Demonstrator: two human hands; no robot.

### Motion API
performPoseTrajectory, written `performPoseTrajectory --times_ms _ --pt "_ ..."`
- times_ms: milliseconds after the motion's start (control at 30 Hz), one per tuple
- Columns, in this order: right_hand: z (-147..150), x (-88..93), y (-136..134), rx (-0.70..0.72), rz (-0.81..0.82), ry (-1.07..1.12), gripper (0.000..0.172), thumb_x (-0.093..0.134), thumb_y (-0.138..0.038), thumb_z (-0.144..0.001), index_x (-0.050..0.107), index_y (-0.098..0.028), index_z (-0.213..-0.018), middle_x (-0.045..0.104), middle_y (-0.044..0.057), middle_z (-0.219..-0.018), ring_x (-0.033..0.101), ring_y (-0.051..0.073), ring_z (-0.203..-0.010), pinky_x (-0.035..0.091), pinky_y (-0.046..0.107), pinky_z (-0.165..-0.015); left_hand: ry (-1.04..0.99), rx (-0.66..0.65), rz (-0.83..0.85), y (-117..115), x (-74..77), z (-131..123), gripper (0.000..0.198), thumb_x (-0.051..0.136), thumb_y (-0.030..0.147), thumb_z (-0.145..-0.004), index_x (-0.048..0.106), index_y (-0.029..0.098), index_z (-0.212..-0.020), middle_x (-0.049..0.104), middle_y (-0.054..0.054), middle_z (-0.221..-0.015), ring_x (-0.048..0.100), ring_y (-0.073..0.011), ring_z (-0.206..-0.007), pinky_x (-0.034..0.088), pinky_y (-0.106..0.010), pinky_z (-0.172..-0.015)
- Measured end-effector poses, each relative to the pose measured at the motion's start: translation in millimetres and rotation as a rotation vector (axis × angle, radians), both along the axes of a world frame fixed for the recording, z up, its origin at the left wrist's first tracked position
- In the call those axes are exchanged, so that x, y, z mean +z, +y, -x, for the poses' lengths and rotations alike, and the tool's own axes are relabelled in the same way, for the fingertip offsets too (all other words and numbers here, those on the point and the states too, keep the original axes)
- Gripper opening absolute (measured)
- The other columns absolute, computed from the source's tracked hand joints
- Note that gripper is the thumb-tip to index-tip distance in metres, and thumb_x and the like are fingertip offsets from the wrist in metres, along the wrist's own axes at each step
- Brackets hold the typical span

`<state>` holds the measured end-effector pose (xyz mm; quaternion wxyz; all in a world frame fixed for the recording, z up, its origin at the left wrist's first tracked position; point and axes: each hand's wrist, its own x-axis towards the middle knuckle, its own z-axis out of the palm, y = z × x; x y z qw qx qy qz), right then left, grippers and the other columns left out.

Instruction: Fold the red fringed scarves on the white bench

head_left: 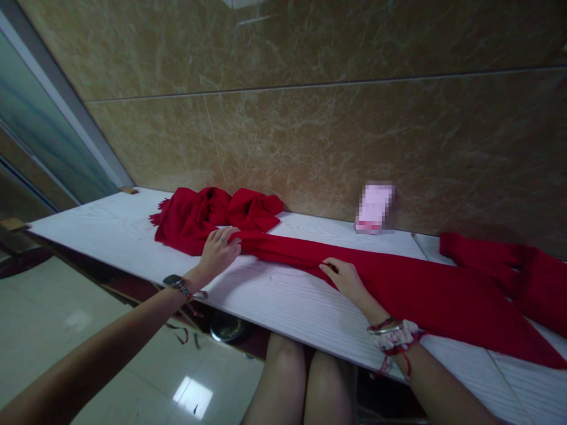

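Observation:
A long red scarf (403,283) stretches across the white table, broad on the right and narrowing toward the left, where it meets a bunched red heap (188,221) with fringe at its left end. My left hand (222,245), wearing a ring, is closed on the scarf's narrow part beside that heap. Farther right, my right hand (341,274) pinches the near edge of the same scarf, thumb and forefinger together. Bracelets circle both wrists, and a scrunchie is on the right one. Whether the heap and the stretched part are one piece I cannot tell.
Against the brown marbled wall (310,130) leans a blurred pink-white rectangular object (374,206). More folded red cloth (527,265) lies at the right end of the white table (110,221). Below the front edge are my knees (286,360) and a round dark container (227,328).

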<state>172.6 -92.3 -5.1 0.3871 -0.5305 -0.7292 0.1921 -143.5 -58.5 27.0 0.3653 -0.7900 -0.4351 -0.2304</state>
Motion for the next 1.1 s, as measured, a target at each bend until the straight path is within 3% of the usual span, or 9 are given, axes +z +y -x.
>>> performPoseTrajectory --times_ms 100,167,300,433,600,767,900,1100 --pt "0 -2.0 1 0.025 -0.001 -0.030 0.017 0.050 -0.028 -0.075 0.063 -0.020 -0.068 0.066 0.003 -0.067 0.057 0.016 -0.060 0.043 0.026 -0.056 -0.014 0.104 0.018 5 11.9 1 0.015 0.048 0.017 -0.077 0.062 0.016 -0.071 0.058 -0.011 -0.097 0.052 -0.0258 -0.091 0.042 -0.038 -0.072" --pt "-1 -3.2 1 0.035 -0.006 -0.035 0.018 0.049 -0.029 -0.076 0.063 -0.020 -0.069 0.066 0.003 -0.068 0.057 0.016 -0.060 0.043 0.026 -0.056 0.019 0.145 0.058 6 11.9 -1 0.015 0.047 0.016 -0.076 0.061 0.016 -0.070 0.058 -0.012 -0.092 0.053 -0.0252 -0.085 0.042 -0.037 -0.067" --pt "-2 -3.0 0 0.033 0.000 -0.019 0.017 0.049 -0.028 -0.075 0.063 -0.019 -0.071 0.067 0.003 -0.070 0.058 0.016 -0.062 0.043 0.027 -0.058 -0.007 0.075 0.107 -1 -2.5 -1 0.020 0.040 0.016 -0.081 0.058 0.016 -0.075 0.058 -0.009 -0.078 0.055 -0.0196 -0.070 0.044 -0.030 -0.063" --pt "-2 -1.2 0 0.044 0.023 -0.017 0.017 0.049 -0.028 -0.075 0.063 -0.019 -0.071 0.067 0.003 -0.070 0.058 0.017 -0.063 0.044 0.027 -0.059 -0.158 -0.004 0.149 -10 -11.7 15 0.023 0.031 0.020 -0.087 0.053 0.016 -0.082 0.060 -0.007 -0.078 0.057 -0.0171 -0.070 0.044 -0.026 -0.063" --pt "-4 -3.1 2 0.065 0.027 0.004 0.017 0.050 -0.029 -0.074 0.064 -0.020 -0.072 0.068 0.004 -0.073 0.060 0.018 -0.067 0.045 0.028 -0.063 -0.185 -0.067 0.406 -13 -5.6 38 0.025 0.028 0.024 -0.088 0.050 0.018 -0.077 0.059 -0.003 -0.069 0.057 -0.0155 -0.062 0.043 -0.025 -0.059" --pt "-5 -5.1 3 0.085 0.022 0.025 0.017 0.050 -0.030 -0.074 0.064 -0.021 -0.073 0.069 0.003 -0.075 0.061 0.018 -0.068 0.046 0.029 -0.064 0.006 -0.121 0.673 -16 -0.9 53 0.010 0.047 0.028 -0.080 0.053 0.020 -0.081 0.058 0.000 -0.070 0.057 -0.0138 -0.062 0.042 -0.021 -0.056" --pt "-4 -3.4 2 0.086 0.034 0.006 0.017 0.049 -0.029 -0.074 0.064 -0.020 -0.072 0.068 0.003 -0.072 0.061 0.018 -0.067 0.045 0.028 -0.061 0.092 -0.032 0.496 -16 -2.8 61 0.008 0.051 0.015 -0.071 0.054 0.019 -0.077 0.060 -0.006 -0.077 0.058 -0.0192 -0.074 0.044 -0.028 -0.067" --pt "-4 -2.0 1 0.092 0.022 -0.049 0.018 0.049 -0.031 -0.075 0.063 -0.020 -0.071 0.067 0.004 -0.070 0.060 0.018 -0.065 0.044 0.028 -0.060 -0.096 0.297 0.136 -2 15.3 71 0.013 0.044 0.012 -0.067 0.053 0.017 -0.075 0.057 -0.009 -0.079 0.056 -0.0239 -0.074 0.044 -0.032 -0.063"
